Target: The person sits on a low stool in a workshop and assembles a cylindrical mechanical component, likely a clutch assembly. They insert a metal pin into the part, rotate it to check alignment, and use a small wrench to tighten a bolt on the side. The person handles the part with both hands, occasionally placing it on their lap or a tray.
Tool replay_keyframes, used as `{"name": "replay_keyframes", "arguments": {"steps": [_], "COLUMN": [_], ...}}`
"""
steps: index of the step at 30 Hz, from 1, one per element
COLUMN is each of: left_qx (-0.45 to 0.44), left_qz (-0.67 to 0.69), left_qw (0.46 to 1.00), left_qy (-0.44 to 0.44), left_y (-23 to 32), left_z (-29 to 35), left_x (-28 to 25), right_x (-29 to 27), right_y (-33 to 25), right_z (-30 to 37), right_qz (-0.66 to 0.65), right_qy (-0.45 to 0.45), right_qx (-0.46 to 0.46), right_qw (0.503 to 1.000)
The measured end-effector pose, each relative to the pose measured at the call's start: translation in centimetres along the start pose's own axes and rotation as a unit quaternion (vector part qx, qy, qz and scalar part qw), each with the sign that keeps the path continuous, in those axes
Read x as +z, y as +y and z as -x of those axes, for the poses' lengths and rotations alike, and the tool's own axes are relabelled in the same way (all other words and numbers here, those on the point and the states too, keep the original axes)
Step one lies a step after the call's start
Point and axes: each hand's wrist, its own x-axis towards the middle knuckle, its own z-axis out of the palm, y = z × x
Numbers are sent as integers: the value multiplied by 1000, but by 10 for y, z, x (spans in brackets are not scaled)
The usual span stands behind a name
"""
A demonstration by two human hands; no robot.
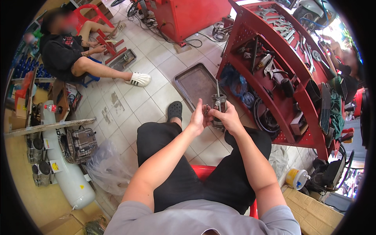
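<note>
My right hand [230, 118] is closed around a cylindrical metal part [218, 102] with openings in its side and a thin rod rising from its top. I hold it upright above the gap between my knees. Close on its left is my left hand [199, 118], thumb stretched upward and fingers bent toward the part. Something small and dark shows by the left fingers, too small to name. Beyond both hands, a shallow metal tray [184, 84] lies on the tiled floor.
A red tool cart [270, 90] holding wrenches [274, 21] stands close on my right. Across at the left, a seated person [62, 55] handles a red metal frame [111, 47]. A white cylinder tank [64, 164] and a plastic bag [109, 164] are nearer left.
</note>
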Motion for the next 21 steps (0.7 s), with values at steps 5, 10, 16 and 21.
{"name": "replay_keyframes", "arguments": {"steps": [5, 10, 16, 21], "left_qx": [-25, -32, -71, 43], "left_qz": [60, 60, -29, -65], "left_qw": [997, 996, 992, 982], "left_qy": [40, 61, 98, 173], "left_y": [-17, -26, -21, 10], "left_z": [0, -11, -37, -98], "left_x": [12, -4, -44, -93], "right_x": [1, 2, -21, -32], "right_y": [10, 5, -3, -29], "right_z": [-2, -3, -13, -15], "right_qz": [183, 193, 134, 102], "right_qy": [13, 10, 70, 121], "right_qx": [-36, -11, -3, -16], "right_qw": [982, 981, 989, 987]}}
